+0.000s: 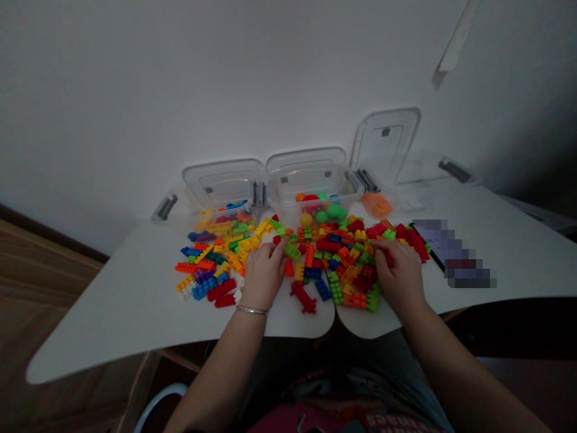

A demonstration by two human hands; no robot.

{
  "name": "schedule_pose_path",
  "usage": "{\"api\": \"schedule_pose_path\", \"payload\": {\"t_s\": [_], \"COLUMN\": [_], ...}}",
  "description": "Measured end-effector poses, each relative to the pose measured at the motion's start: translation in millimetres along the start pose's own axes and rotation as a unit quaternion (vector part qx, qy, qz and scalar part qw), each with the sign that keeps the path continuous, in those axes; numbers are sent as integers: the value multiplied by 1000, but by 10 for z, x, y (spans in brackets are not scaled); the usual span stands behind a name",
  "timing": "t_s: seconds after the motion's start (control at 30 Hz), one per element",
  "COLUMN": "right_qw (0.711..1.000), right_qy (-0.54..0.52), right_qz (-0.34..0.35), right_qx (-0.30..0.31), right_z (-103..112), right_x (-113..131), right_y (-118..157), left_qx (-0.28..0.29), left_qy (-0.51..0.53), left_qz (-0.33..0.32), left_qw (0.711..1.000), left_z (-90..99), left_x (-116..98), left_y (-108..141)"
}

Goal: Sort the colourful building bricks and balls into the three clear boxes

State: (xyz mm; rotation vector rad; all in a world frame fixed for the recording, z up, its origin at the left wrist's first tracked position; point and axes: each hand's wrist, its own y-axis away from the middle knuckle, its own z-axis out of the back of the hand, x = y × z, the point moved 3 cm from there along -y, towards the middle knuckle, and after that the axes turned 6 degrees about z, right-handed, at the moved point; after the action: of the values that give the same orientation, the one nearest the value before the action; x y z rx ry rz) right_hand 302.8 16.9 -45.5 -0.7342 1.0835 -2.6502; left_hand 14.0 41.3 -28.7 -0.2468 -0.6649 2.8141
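Plastic building bricks [324,258] lay heaped on the white table [135,288] in front of the clear plastic boxes [282,211], your left hand [264,276] half-curled just beside a green brick [292,251] and your right hand [399,276] curled over red ones, though you couldn't tell whether either gripped anything.

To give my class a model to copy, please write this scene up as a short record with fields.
Left hand: fingertips at loose plastic building bricks, bracelet on the wrist
Right hand: fingers among red bricks
Containers: clear plastic box holding more bricks; clear plastic box holding balls; lids open
Surface: white table
Also present: orange object; pixelated flat device
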Motion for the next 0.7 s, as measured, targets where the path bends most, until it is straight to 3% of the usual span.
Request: {"api": "schedule_pose_path", "payload": {"t_s": [0.07,0.17,0.3,0.37,0.43,0.57,0.7], "right_qw": [1000,999,997,997,998,996,995], "right_qy": [-8,-43,-54,-49,-49,-64,-72], "right_qz": [-25,-15,42,49,48,58,65], "right_qx": [-15,-30,-27,-25,-16,10,15], "right_z": [5,13,15,6,-15,-69,-89], "right_x": [-30,-40,36,67,77,73,70], "right_y": [4,9,24,35,43,46,40], "left_qx": [-12,-49,-70,-67,-78,-89,-64], "left_qy": [46,209,441,510,541,542,515], "left_qz": [14,46,102,116,121,121,129], "left_qw": [999,976,889,850,829,827,845], "left_z": [26,86,176,242,331,477,481], "left_x": [10,42,127,169,211,259,270], "left_y": [11,-1,-175,-341,-535,-935,-1282]}}
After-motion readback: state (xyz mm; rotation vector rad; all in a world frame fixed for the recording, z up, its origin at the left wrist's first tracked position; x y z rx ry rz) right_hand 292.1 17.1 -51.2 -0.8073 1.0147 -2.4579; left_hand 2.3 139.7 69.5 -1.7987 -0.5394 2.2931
